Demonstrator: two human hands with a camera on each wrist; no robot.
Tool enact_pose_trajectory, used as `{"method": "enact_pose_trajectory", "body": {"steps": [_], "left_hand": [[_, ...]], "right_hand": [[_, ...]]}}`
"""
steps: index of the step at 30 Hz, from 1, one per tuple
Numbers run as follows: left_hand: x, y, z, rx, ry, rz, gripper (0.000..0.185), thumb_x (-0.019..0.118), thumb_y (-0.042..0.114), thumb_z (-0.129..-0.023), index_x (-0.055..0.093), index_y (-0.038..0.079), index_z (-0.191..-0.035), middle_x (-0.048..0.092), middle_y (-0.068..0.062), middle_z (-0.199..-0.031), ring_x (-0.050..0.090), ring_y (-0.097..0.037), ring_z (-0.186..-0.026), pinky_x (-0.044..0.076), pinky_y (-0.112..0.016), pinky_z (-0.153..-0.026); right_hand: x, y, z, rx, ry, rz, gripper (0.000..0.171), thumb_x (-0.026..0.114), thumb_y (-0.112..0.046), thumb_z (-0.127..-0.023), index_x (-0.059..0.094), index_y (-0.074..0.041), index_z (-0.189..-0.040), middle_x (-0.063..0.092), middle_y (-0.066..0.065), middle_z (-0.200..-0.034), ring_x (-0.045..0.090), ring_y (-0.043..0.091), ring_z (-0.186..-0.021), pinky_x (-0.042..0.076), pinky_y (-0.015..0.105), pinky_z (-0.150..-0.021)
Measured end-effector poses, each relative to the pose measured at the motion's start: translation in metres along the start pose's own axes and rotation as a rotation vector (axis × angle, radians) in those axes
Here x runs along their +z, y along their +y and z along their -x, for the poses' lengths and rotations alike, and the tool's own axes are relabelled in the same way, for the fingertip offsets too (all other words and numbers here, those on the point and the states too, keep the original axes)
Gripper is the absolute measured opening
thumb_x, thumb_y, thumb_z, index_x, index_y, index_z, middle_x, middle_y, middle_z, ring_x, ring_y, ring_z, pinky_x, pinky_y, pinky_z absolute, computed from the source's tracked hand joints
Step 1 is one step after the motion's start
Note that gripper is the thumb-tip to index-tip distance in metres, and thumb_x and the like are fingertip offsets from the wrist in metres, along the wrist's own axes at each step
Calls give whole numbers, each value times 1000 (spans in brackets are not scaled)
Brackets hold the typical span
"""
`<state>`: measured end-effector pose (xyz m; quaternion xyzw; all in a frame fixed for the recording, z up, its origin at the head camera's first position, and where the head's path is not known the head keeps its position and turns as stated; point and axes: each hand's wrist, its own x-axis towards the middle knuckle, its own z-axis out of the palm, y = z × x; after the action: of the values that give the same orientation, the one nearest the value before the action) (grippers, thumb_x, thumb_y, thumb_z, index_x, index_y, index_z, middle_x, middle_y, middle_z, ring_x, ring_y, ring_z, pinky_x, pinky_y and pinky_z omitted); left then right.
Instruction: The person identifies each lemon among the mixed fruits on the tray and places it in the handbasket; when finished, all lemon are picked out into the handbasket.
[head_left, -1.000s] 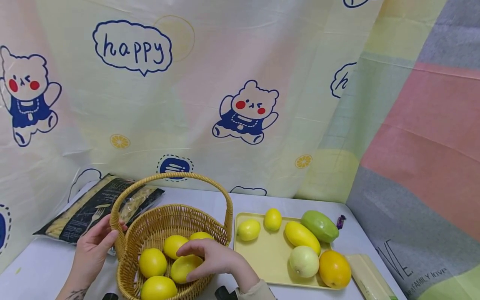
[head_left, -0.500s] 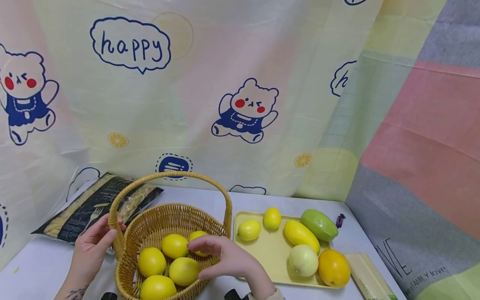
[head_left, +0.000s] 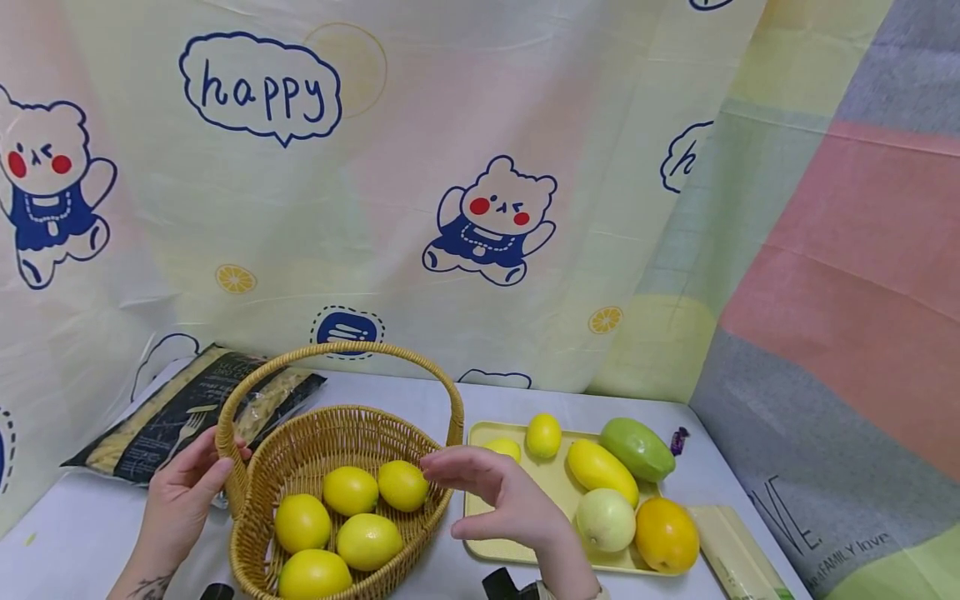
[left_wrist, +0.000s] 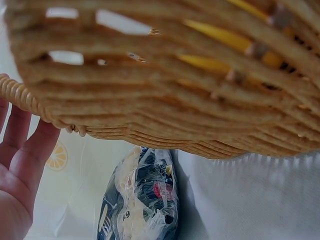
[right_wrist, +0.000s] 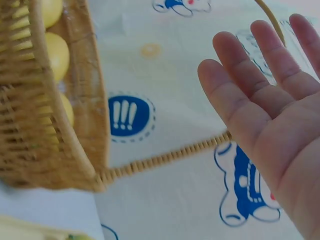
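A wicker basket stands on the table in the head view with several yellow lemons inside. My left hand grips the left base of its arched handle, thumb in front and fingers behind. In the left wrist view, those fingers meet the wrapped handle beside the woven wall. My right hand hovers at the basket's right rim, fingers extended and thumb apart, holding nothing. It partly covers a lemon on the yellow tray. The right wrist view shows its bare palm.
On the tray lie another lemon, a yellow mango, a green fruit, a pale green round fruit and an orange. A black pasta bag lies behind my left hand. A printed curtain hangs behind.
My right hand has moved right, from over the lemons in the basket out past its right rim, letting go of a lemon that stays in the basket. The left hand stays on the handle.
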<state>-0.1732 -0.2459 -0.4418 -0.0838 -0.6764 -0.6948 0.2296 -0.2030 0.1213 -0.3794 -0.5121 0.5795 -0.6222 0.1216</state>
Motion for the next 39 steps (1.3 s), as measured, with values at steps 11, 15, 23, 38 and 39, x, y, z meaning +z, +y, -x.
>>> {"method": "enact_pose_trajectory", "body": {"steps": [11, 15, 23, 38, 39], "left_hand": [[-2, -1, -1, -9, -3, -12, 41, 52, 1, -92, 47, 2, -133, 65, 15, -99, 62, 3, -89, 52, -12, -70], [-2, -2, -1, -13, 3, -18, 41, 52, 2, -92, 48, 3, -133, 65, 15, -99, 62, 3, -89, 52, -11, -70], [-2, -1, -1, -26, -1, -8, 40, 52, 3, -92, 50, 9, -132, 66, 15, -99, 62, 3, -89, 52, -11, -71], [-2, -2, 0, -30, 6, -20, 41, 52, 3, -93, 49, 8, -134, 66, 15, -99, 62, 4, -89, 52, -11, -71], [-2, -2, 0, -31, 7, -22, 41, 52, 3, -93, 48, 7, -134, 65, 16, -99, 62, 4, -89, 52, -11, -71]], "right_hand": [[-43, 6, 25, -37, 188, -111, 47, 63, 0, -84, 46, 2, -128, 53, 6, -131, 54, 23, -118, 42, 34, -102], [-58, 22, 37, 20, 349, -93, 42, 61, 3, -84, 50, -2, -124, 58, 2, -125, 56, 21, -115, 44, 32, -100], [-66, 61, 50, 325, 759, -7, 49, 64, 5, -79, 44, 11, -124, 60, 2, -119, 53, 20, -115, 39, 38, -105], [-64, 102, 39, 488, 904, -23, 63, 62, 8, -77, 36, 8, -134, 34, 25, -142, 29, 39, -134, 25, 50, -111], [-63, 103, 38, 489, 901, -24, 64, 63, 8, -76, 35, 9, -134, 33, 25, -142, 28, 38, -134, 25, 50, -111]]}}
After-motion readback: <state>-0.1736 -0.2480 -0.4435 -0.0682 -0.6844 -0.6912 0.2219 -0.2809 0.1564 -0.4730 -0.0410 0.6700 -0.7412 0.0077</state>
